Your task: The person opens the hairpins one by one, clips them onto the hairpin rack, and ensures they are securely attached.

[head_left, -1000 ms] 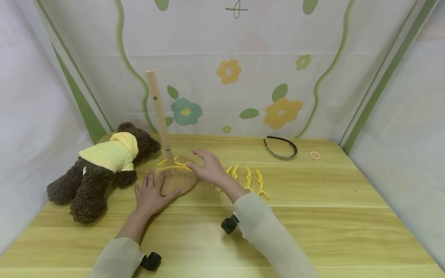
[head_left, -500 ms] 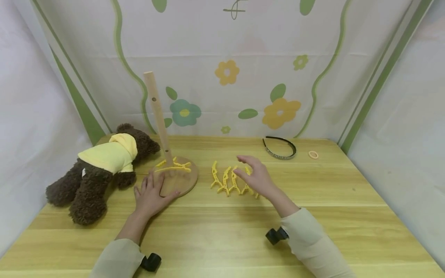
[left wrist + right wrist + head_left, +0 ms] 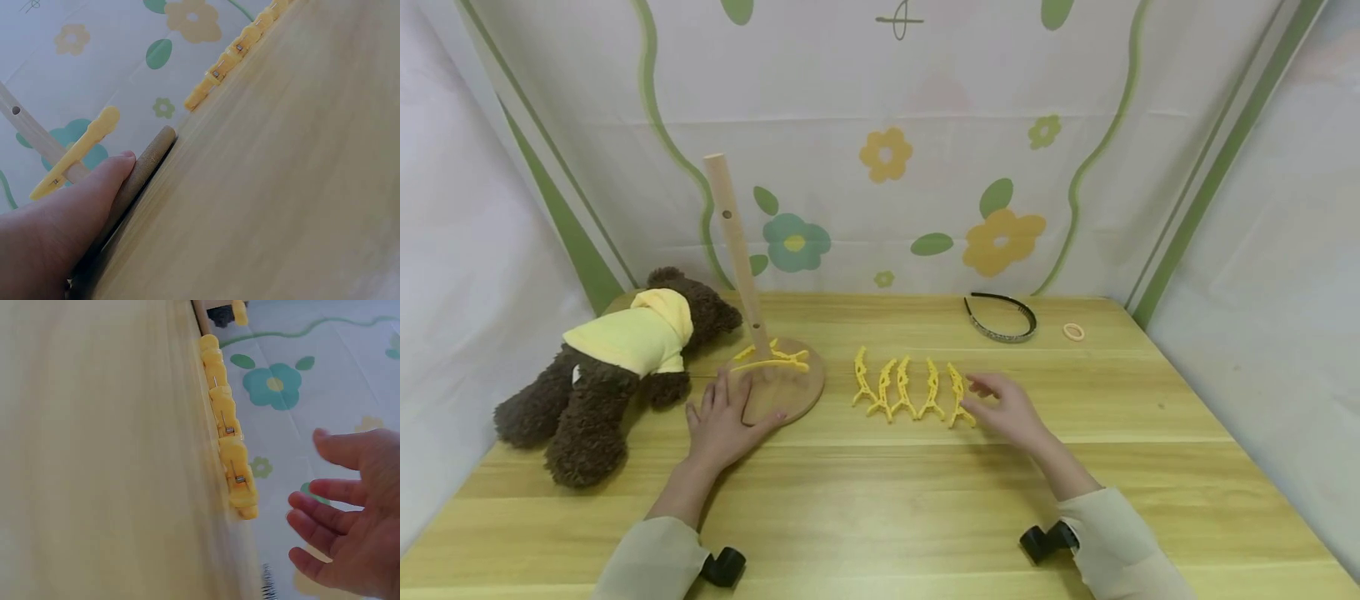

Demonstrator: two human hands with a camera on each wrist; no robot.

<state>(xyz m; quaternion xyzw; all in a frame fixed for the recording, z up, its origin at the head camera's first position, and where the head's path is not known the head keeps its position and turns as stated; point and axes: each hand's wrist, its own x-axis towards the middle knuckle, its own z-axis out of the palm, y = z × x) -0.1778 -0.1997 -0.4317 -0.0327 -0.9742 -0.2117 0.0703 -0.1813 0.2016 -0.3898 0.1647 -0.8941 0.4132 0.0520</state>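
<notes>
My left hand (image 3: 724, 427) rests with spread fingers on the round wooden base (image 3: 801, 392), its thumb (image 3: 119, 167) near the base's edge in the left wrist view. An upright wooden post (image 3: 737, 250) with holes rises from that base. A few yellow hair clips (image 3: 775, 362) lie on the base around the post's foot. Several more clips stand in a row on the table to the right. My right hand (image 3: 1011, 414) hovers beside the rightmost clip (image 3: 957, 393), holding nothing. In the right wrist view its fingers (image 3: 312, 528) are parted and lightly bent.
A brown teddy bear (image 3: 636, 350) in a yellow hoodie lies left of the base. Toward the back right of the wooden table (image 3: 1120, 475) are a black headband (image 3: 1009, 337) and a small pale ring (image 3: 1073, 332). A flower-print cloth (image 3: 842, 75) hangs behind.
My right hand has left the base and swung right, over the clip row, to its right end. My left hand has stayed on the base.
</notes>
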